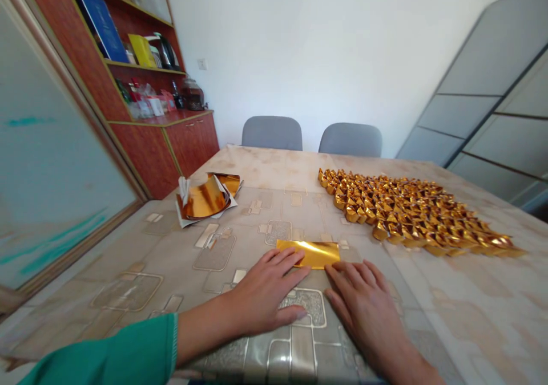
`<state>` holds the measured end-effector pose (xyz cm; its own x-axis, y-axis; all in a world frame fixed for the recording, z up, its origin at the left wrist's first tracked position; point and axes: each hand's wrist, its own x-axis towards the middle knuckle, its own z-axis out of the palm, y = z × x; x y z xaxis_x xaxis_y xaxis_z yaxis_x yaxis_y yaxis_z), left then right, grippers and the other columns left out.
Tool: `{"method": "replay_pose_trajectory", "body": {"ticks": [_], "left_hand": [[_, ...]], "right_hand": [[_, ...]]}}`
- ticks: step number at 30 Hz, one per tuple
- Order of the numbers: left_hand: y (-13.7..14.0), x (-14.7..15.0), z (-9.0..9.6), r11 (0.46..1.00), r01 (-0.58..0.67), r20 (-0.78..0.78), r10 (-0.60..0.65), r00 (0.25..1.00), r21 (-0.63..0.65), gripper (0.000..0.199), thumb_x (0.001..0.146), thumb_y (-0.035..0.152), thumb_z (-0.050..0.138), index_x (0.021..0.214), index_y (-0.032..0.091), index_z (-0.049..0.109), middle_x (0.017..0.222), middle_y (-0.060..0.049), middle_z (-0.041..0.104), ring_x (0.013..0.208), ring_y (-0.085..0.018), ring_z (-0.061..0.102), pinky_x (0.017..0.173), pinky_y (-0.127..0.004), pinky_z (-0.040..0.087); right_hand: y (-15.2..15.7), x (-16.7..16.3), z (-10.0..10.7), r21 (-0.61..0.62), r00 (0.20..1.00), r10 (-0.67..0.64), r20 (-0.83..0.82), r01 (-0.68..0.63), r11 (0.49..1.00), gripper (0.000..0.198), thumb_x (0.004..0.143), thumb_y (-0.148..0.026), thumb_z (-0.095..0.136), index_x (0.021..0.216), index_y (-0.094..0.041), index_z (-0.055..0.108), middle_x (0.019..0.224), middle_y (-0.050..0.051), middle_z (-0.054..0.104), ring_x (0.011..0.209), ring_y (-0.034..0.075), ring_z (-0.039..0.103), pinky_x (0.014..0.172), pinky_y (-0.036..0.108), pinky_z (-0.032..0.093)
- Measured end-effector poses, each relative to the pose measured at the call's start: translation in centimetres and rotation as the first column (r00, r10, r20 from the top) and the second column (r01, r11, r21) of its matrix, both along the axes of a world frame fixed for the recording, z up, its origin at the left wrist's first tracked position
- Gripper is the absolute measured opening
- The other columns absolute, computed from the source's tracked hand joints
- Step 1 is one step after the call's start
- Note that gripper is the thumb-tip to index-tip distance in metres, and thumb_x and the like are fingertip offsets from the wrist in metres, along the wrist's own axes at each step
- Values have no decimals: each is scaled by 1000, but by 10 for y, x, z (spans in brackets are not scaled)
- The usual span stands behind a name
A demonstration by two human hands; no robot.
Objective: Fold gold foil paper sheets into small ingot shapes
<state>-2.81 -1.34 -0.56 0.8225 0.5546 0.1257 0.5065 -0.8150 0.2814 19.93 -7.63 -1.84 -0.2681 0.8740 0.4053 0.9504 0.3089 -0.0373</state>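
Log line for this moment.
left hand: on gold strip | right hand: at strip's right end | gold sheets: left | folded gold pieces: right

The one camera sits on the person's head and looks forward and down across the worktop point(274, 168), quite near to the left hand point(266, 289) and the right hand point(363, 308), with the wall point(299, 54) farther away.

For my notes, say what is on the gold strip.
The left hand covers part of the gold strip, hiding the surface there; the right hand is at its near edge.
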Motion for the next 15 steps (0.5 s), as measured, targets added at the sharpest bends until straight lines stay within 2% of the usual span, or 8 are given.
{"method": "replay_pose_trajectory", "body": {"ticks": [6, 9, 12, 15], "left_hand": [[5, -13, 3, 1000, -5, -67, 3, 998, -28, 59, 95, 52, 49, 146, 24, 41, 156, -9, 37, 144, -26, 33, 117, -51, 24], [7, -29, 4, 999, -37, -141, 39, 989, 19, 54, 97, 47, 49, 145, 26, 41, 156, -8, 37, 145, -28, 30, 117, -57, 19], [9, -41, 4, 998, -4, -169, 15, 986, 69, 54, 98, 47, 46, 147, 27, 38, 155, -7, 40, 146, -28, 28, 117, -58, 16], [10, -44, 6, 996, 16, -167, -1, 986, 89, 48, 99, 44, 46, 144, 27, 43, 151, -6, 46, 145, -29, 30, 117, -58, 16]], "right_hand": [[0, 2, 3, -21, 1000, 25, 8, -25, 999, 24, 98, -31, 49, 113, -21, 66, 108, 6, 71, 102, 28, 61, 105, 54, 33], [1, 2, 2, -22, 999, 32, -7, -32, 999, 26, 98, -31, 49, 115, -21, 65, 108, 6, 70, 102, 27, 60, 105, 55, 33], [2, 5, 2, -23, 999, 38, -23, -38, 999, 27, 99, -32, 47, 115, -21, 66, 106, 5, 70, 101, 26, 60, 105, 55, 32], [2, 9, 2, -25, 999, 42, -34, -43, 999, 27, 99, -31, 47, 115, -22, 66, 106, 5, 70, 101, 26, 60, 106, 55, 32]]}}
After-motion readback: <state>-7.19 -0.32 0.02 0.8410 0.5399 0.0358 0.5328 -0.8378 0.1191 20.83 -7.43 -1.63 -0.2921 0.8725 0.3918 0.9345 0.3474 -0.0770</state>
